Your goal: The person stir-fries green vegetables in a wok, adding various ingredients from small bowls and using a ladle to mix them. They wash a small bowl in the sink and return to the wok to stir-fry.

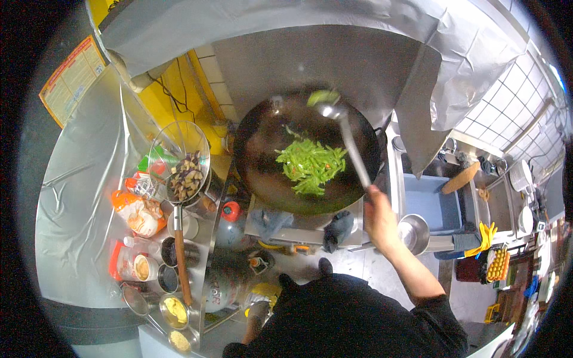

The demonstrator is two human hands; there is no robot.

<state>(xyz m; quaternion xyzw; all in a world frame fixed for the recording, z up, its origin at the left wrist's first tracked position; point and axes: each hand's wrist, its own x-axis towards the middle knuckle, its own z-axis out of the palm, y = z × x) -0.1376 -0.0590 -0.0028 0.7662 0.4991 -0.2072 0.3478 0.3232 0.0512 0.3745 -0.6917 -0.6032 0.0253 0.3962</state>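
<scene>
In the large dark wok [259,179] lies a heap of sliced green vegetable [312,165] with small orange bits. My right hand [380,215] grips the handle of a metal ladle [353,147]; its blurred bowl is over the wok's far side, beside a blurred green piece [323,97]. Low at my left side, my left hand [258,309] is close to a yellow-capped container [265,293]; whether its fingers hold that container is unclear. To the wok's left, a wire strainer [154,134] with a wooden handle holds diced purple-skinned eggplant [186,176].
Seasoning bowls, including one of yellow paste [174,311], and an orange-and-white bag [138,212] crowd the left counter. A blue-grey sink basin [432,201] and a metal saucepan [412,235] are on the right. Dark cloths [338,228] hang at the stove's front edge.
</scene>
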